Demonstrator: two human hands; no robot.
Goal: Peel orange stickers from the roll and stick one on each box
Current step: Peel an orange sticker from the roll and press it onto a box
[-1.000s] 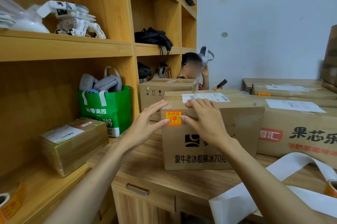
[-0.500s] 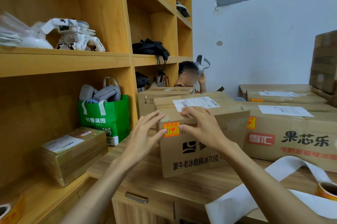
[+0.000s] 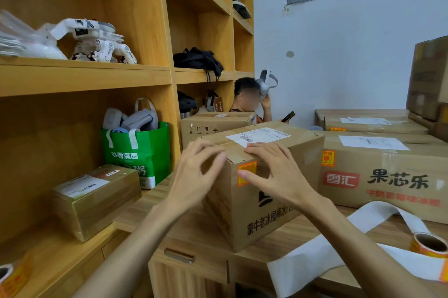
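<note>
Cardboard box (image 3: 274, 191) is sitting corner-on on the wooden counter (image 3: 184, 227), both hands spread open against it and gripping nothing. Right hand (image 3: 276, 171) is lying over the top front edge, its thumb pressing the orange sticker (image 3: 248, 170) just under its fingers. Left hand (image 3: 196, 176) is resting loosely at the box's left corner. Sticker roll (image 3: 428, 245) is lying well right of the fingers.
</note>
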